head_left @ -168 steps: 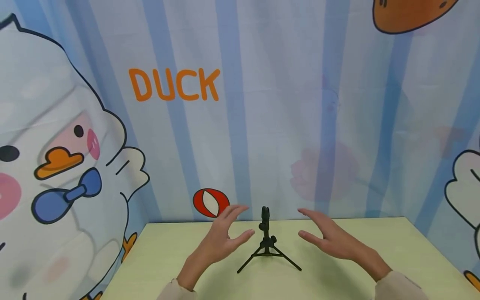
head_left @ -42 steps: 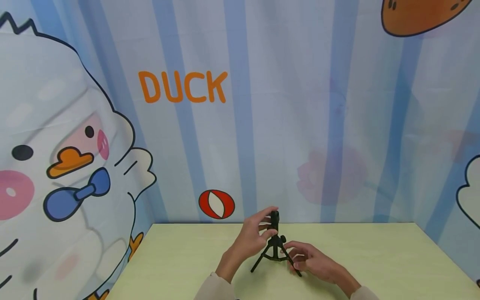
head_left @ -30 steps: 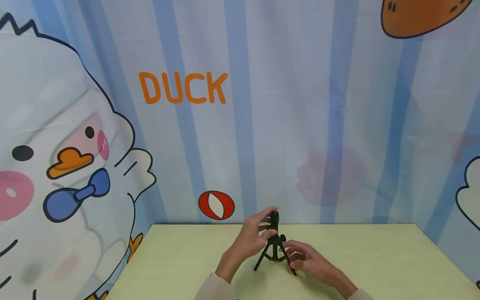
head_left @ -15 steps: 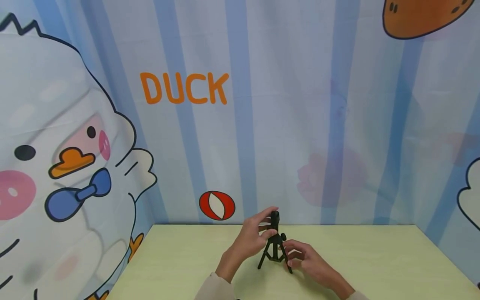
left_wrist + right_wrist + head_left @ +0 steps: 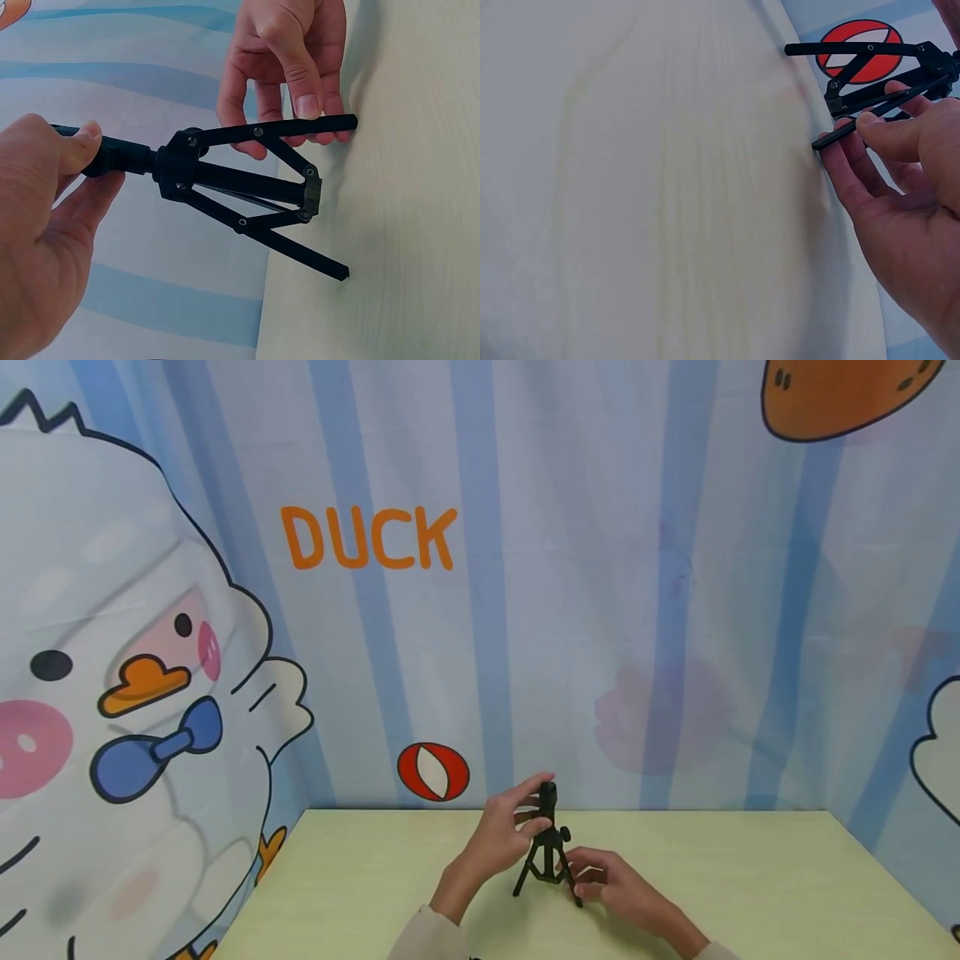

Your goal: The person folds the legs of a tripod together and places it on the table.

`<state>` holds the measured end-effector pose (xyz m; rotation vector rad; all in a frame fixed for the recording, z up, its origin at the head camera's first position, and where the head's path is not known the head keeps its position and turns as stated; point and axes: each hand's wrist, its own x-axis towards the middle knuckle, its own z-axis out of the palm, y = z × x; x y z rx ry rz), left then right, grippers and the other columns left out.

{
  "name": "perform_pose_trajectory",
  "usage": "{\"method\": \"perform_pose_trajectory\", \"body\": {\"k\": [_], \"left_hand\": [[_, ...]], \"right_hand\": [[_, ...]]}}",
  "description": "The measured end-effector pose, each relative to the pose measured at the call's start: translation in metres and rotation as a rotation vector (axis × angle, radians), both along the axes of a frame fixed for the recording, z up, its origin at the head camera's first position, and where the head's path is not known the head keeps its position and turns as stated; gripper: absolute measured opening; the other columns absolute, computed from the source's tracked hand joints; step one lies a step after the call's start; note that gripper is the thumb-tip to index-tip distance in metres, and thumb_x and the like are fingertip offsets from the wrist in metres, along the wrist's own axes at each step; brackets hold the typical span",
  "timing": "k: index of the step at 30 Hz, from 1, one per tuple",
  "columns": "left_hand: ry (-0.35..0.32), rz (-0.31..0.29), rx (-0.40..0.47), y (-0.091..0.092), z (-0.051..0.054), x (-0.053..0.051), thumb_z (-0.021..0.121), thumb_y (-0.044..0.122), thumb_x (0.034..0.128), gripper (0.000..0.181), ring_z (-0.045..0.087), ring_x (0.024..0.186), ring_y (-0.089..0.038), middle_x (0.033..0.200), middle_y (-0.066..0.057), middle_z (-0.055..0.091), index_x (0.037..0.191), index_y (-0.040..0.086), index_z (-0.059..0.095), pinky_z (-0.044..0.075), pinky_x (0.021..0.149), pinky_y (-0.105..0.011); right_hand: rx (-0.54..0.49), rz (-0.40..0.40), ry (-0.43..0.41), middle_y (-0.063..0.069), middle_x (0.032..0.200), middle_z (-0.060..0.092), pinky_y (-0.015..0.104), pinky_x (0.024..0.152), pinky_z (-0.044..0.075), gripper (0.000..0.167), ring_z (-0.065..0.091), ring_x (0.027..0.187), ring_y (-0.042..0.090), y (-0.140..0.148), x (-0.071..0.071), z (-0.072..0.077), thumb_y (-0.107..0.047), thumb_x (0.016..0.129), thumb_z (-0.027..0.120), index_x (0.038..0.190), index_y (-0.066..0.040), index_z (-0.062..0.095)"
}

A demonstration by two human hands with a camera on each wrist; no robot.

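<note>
A small black tripod (image 5: 549,860) stands upright at the middle of the table, its legs partly spread. My left hand (image 5: 498,835) grips its upper part, with the index finger over the top and the thumb on the near side. Lower down, my right hand (image 5: 615,881) holds the right leg. In the left wrist view the right thumb presses on that leg (image 5: 307,125) while the fingers lie behind it. The right wrist view shows the same pinch by the right hand (image 5: 907,165) near the leg's foot. Whether the feet touch the table cannot be told.
The pale yellow-green table (image 5: 360,893) reaches back to a blue and white striped curtain (image 5: 570,568). Printed on the curtain are a large duck (image 5: 195,760), orange DUCK lettering and a red ball (image 5: 433,772).
Both hands were apart on either side of the tripod; now they hold it. Lately the tripod's legs have drawn inward, and the right hand has shifted slightly left with its leg.
</note>
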<state>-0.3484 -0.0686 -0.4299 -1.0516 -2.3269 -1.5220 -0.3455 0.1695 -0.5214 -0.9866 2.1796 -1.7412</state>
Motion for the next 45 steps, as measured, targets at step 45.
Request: {"method": "perform_pose_trajectory", "body": {"k": [45], "left_hand": [[-0.025,0.007,-0.023,-0.003,0.0014,-0.0023,0.068,-0.002,0.0978,0.063,0.066,0.122,-0.025,0.141,-0.011,0.062,0.153,0.026,0.053,0.056,0.096,-0.026]], "right_hand": [[0.015,-0.008,0.089,0.026,0.12,0.064,0.03,0.085,0.058,0.028,0.067,0.104,0.043,-0.0079,-0.0015,-0.005,0.011,0.096,0.06,0.124,0.004,0.063]]}}
